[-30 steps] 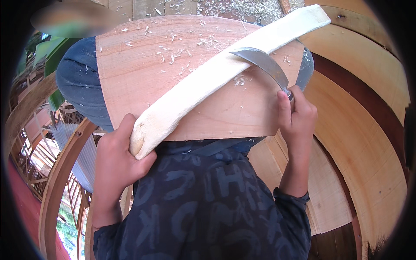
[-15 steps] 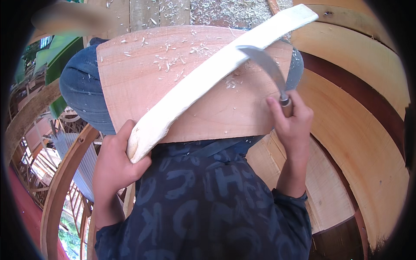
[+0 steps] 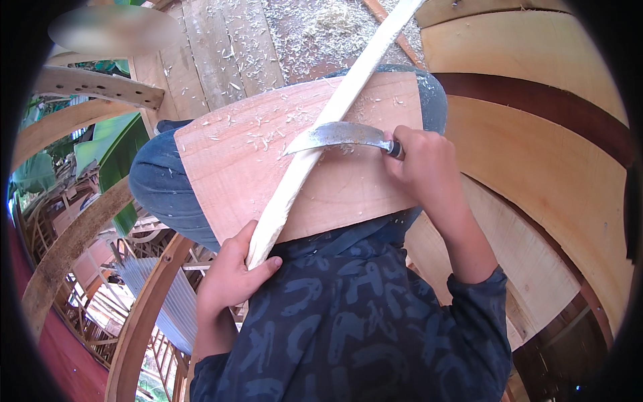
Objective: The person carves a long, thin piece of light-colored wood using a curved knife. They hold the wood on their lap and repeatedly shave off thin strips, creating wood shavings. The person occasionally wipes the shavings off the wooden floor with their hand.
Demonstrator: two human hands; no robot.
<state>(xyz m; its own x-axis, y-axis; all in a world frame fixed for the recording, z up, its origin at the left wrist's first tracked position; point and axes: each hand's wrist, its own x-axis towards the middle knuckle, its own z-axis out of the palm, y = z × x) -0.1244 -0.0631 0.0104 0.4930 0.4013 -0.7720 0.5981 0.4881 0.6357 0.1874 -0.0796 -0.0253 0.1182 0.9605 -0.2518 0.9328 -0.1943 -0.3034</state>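
A long pale piece of wood (image 3: 335, 107) slants over my lap, its far end running up out of the picture. My left hand (image 3: 234, 275) is wrapped round its near end. In my right hand (image 3: 423, 161) is the dark handle of a curved knife (image 3: 341, 134). The blade points left and lies across the wood around its middle, though whether its edge bites into it I cannot tell. Under both rests a flat reddish-brown board (image 3: 228, 167), laid across my knees and sprinkled with shavings.
Wood shavings (image 3: 335, 30) litter the plank floor (image 3: 201, 53) ahead. Wide curved wooden planks (image 3: 536, 154) curve along my right side. To the left stand wooden rails (image 3: 144, 328), a corrugated sheet (image 3: 161, 295) and green leaves (image 3: 124, 161).
The pale wood has turned to show a narrower side and stands steeper. My right hand has swung the knife from pointing up and left to lying across the wood, nearer me.
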